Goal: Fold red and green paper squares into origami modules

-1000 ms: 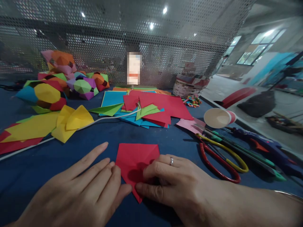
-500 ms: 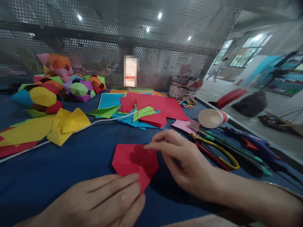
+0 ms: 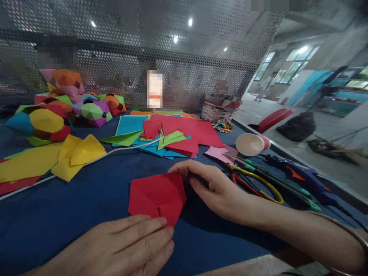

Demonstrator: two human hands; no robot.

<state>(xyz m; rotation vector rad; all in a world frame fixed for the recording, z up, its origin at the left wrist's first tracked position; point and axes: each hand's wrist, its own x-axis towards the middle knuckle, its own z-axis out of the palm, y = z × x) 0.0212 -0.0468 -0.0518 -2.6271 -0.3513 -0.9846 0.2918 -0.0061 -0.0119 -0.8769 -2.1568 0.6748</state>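
Observation:
A red folded paper [image 3: 155, 191] lies on the dark blue tabletop, with creases and a small slit near its lower middle. My left hand [image 3: 129, 241] rests flat over its near corner, fingers stretched out together. At the far right corner, my right hand [image 3: 207, 188] has its fingers curled behind the paper's upper edge and the thumb close to the right side; that edge is slightly raised. The fingertips behind the paper are hidden. Beside my right wrist lie scissors [image 3: 274, 191] with yellow and red handles, and a green-ended cutter knife [image 3: 287, 184].
Coloured paper sheets [image 3: 198, 130] and a white cable [image 3: 123, 147] lie ahead. A folded yellow paper [image 3: 80, 153] and several paper balls [image 3: 47, 122] are at left. A paper cup [image 3: 250, 145] and a blue glue gun [image 3: 313, 182] lie at right. A person [image 3: 267, 86] stands far off.
My right fingers have moved from on top of the paper's far corner to behind its edge, which has risen a little. My left hand stays on the near corner.

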